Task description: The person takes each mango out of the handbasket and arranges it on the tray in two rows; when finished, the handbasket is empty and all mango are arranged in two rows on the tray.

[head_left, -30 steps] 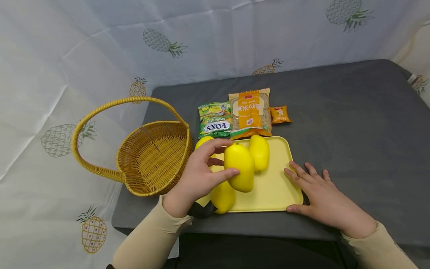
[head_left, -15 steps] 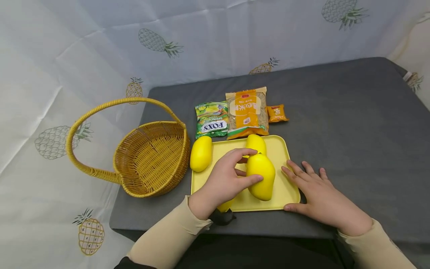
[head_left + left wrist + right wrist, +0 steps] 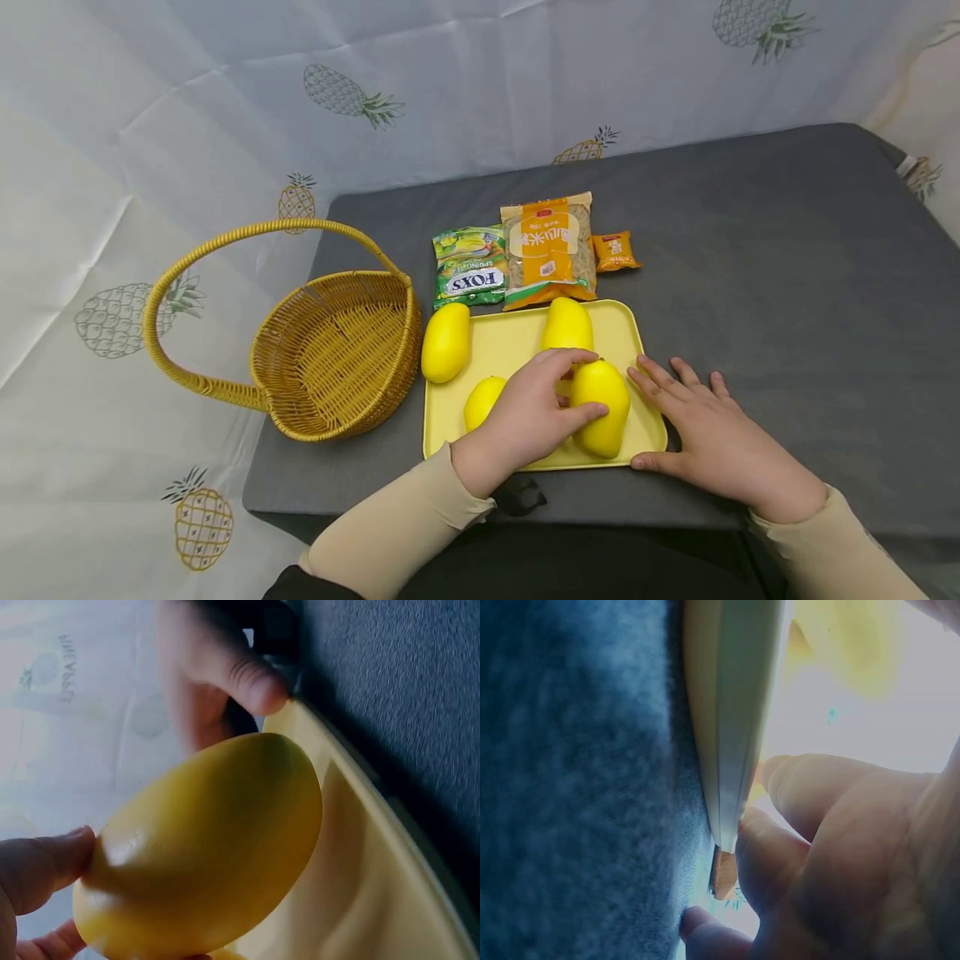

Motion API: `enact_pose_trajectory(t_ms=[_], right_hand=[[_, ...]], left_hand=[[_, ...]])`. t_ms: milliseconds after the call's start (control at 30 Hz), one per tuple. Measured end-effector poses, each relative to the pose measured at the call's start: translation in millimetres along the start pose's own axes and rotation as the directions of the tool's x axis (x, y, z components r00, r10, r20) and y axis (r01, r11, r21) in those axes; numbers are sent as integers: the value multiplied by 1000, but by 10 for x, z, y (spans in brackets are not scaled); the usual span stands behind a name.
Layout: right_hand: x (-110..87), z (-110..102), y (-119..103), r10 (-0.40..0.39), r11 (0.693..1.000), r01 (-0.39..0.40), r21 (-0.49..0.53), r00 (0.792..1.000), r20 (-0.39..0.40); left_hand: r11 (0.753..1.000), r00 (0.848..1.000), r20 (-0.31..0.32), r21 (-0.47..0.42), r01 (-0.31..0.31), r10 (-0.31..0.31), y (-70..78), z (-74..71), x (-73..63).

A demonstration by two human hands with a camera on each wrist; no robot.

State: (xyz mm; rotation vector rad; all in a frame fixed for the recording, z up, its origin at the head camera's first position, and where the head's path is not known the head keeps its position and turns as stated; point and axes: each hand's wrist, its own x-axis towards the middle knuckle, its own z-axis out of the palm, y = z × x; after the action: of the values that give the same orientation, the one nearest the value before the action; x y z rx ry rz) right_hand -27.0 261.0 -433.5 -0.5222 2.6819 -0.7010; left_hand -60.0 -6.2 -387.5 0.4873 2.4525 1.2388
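Note:
My left hand (image 3: pixel 528 412) pinches a yellow mango (image 3: pixel 603 408) between thumb and fingers, at the right part of a pale yellow tray (image 3: pixel 498 346). In the left wrist view the mango (image 3: pixel 202 847) fills the middle, with the thumb (image 3: pixel 49 866) at its near end. Three more mangoes lie at the tray: one (image 3: pixel 446 342) at the left edge, one (image 3: pixel 567 325) at the back, and one (image 3: pixel 482 402) partly hidden by my left hand. My right hand (image 3: pixel 716 442) rests with spread fingers at the tray's right edge; the right wrist view shows its fingers beside the rim (image 3: pixel 742 712).
An empty wicker basket (image 3: pixel 408 367) with a tall handle stands left of the tray. Behind the tray lie a green candy bag (image 3: pixel 470 265), a larger orange snack bag (image 3: pixel 549 250) and a small orange packet (image 3: pixel 617 252). The grey table (image 3: pixel 780 275) extends to the right.
My left hand has carried the mango rightward and toward the front right of the tray, uncovering the mangoes at left. The right hand has stayed at the tray's edge.

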Motion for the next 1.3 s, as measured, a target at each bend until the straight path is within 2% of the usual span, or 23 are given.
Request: enact_pose_trajectory(t_ms=[233,500,733,967,1300], right_hand=[[6,8,-4,1,1000,-1,9,1000,11],[8,22,-5,0,1000,0,14,1000,6],[11,15,-13,3,1000,-3,19,1000,13],[13,7,-11,6,1000,-6,17,1000,23],[6,2,14,5,1000,-6,18,1000,23]], left_hand=[[995,1000,22,96,2,-4,56,85,0],[978,999,38,209,11,-19,44,128,26],[965,993,115,262,1,-32,22,147,47],[944,975,215,329,-25,-49,9,152,51],[927,966,243,374,-14,-83,29,147,53]])
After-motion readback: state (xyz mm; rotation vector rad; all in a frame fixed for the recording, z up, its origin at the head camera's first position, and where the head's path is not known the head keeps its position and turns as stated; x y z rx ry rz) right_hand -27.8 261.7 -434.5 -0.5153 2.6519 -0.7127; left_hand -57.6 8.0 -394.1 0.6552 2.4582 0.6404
